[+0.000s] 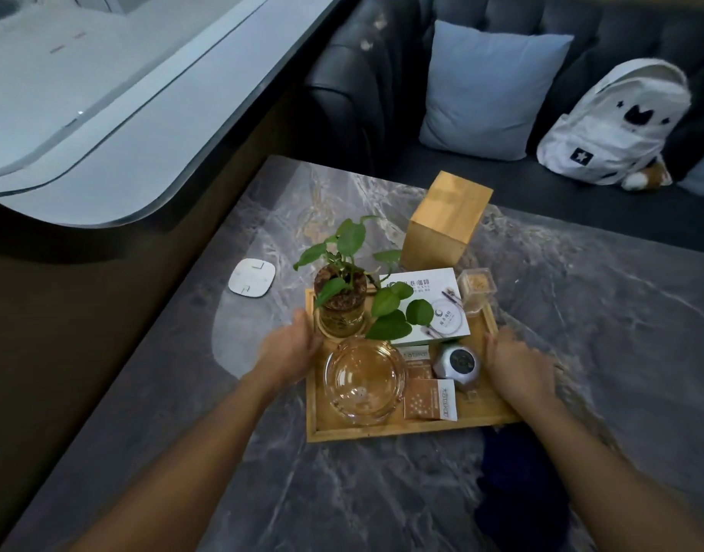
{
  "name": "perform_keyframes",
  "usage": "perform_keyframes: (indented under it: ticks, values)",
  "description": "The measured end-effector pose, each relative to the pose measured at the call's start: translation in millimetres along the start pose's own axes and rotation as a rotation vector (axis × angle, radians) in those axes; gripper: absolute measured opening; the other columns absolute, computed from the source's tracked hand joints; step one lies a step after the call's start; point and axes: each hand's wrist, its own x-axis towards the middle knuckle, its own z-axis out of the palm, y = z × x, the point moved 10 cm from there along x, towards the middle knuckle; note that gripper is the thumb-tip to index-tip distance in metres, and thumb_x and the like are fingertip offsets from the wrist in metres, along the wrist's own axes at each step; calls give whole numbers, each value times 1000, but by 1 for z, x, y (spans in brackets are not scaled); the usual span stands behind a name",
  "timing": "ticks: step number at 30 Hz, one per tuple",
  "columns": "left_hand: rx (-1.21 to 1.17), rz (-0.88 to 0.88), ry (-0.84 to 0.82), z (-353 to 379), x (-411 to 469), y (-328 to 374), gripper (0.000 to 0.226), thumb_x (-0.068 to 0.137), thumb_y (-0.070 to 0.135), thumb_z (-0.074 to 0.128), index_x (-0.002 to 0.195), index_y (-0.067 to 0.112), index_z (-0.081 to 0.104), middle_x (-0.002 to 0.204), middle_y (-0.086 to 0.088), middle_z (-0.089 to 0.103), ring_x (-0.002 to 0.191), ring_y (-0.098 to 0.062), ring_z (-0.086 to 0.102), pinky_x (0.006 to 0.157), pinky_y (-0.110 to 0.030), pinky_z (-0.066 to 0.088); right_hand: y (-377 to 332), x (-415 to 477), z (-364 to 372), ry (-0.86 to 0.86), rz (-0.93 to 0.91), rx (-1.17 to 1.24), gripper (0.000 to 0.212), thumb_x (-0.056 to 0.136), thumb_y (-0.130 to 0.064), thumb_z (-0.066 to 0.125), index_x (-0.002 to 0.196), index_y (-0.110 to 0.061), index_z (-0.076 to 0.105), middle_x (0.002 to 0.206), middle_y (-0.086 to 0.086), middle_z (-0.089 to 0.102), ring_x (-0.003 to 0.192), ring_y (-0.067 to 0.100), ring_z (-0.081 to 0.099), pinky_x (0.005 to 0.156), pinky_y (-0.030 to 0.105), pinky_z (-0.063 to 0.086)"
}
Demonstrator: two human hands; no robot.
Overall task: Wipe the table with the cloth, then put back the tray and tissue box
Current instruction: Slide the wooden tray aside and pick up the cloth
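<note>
Both hands, left (290, 348) and right (515, 362), grip the tray (382, 430) sides on the tabletop (581, 296); it holds a plant (342, 300), an ashtray (364, 382) and boxes (430, 398).

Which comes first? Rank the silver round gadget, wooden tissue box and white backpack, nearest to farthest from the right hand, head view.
1. Silver round gadget, in the tray just left of the right hand.
2. Wooden tissue box, beyond the tray.
3. White backpack, on the sofa.

- A dark tufted sofa (521, 29) runs along the far side.
- A pale blue cushion (490, 93) leans on its back, a white backpack (617, 121) well to the right.
- A grey marble tabletop (601, 312) stands in front.
- A curved pale ledge (103, 113) lies left, dimly lit.
</note>
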Motion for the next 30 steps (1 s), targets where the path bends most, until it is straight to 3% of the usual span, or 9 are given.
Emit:
perform_keyframes:
  ticks: [5, 8, 15, 17, 21, 23, 25, 27, 30]
  values:
    - [-23, -31, 26, -2, -7, -4, 28, 93, 33, 41, 106, 9, 44, 98, -17, 65, 83, -31, 60, 67, -39, 45, 5, 2, 1, -141, 77, 104, 38, 95, -34, 32, 111, -5, 51, 115, 21, 63, 103, 39, 59, 85, 46, 46]
    - [-33, -73, 38, -6, -14, -7, 33, 92, 37, 43, 107, 8, 50, 107, -17, 64, 93, -33, 60, 71, -38, 44, 10, -4, -5, -177, 86, 167, 35, 92, -30, 38, 114, -9, 53, 121, 18, 60, 106, 36, 57, 90, 46, 47]
    - [-199, -142, 193, -15, -63, 4, 36, 88, 29, 50, 115, 6, 56, 118, -18, 59, 105, -34, 57, 85, -39, 46, 31, -52, -38, -7, 93, 285, 37, 92, -33, 43, 115, -5, 53, 118, 19, 60, 103, 35, 56, 83, 42, 45]
    - [-219, -102, 281, -18, -87, 12, 39, 87, 25, 54, 118, 2, 55, 120, -21, 57, 108, -35, 54, 91, -41, 44, 34, -72, -41, 32, 101, 330, 43, 92, -40, 43, 111, -3, 54, 119, 19, 59, 106, 34, 55, 87, 43, 46]
    - [-185, 35, 337, 6, -134, 28, 51, 84, 31, 59, 124, 2, 49, 124, -19, 56, 114, -33, 51, 98, -44, 43, 31, -116, -27, 1, 115, 323, 64, 87, -58, 38, 132, -13, 42, 139, 11, 46, 125, 28, 43, 100, 45, 36]
    - [-105, 11, 259, 37, -153, 27, 70, 86, 47, 51, 141, 9, 30, 147, -14, 37, 136, -27, 33, 114, -40, 27, 27, -139, -10, -63, 117, 308, 76, 81, -69, 35, 140, -22, 28, 148, 5, 33, 134, 25, 32, 105, 48, 30]
    - [2, 21, 204, 63, -169, 27, 81, 86, 58, 39, 147, 13, 9, 157, -8, 15, 145, -23, 11, 117, -35, 9, 26, -157, 10, -145, 133, 306, 86, 76, -75, 36, 145, -27, 13, 155, 2, 16, 141, 24, 17, 110, 51, 22]
    - [87, 55, 203, 74, -182, 33, 82, 85, 61, 33, 147, 11, 11, 156, -11, 17, 145, -27, 12, 116, -37, 11, 27, -167, 19, -161, 147, 304, 90, 76, -72, 44, 146, -27, 10, 156, 2, 12, 141, 26, 16, 111, 50, 20]
    - [133, 71, 226, 80, -192, 36, 82, 82, 65, 16, 146, 13, 20, 155, -13, 20, 143, -31, 19, 114, -41, 15, 24, -169, 13, -110, 144, 281, 74, 79, -52, 57, 139, -21, 28, 146, 7, 32, 131, 29, 32, 107, 47, 29]
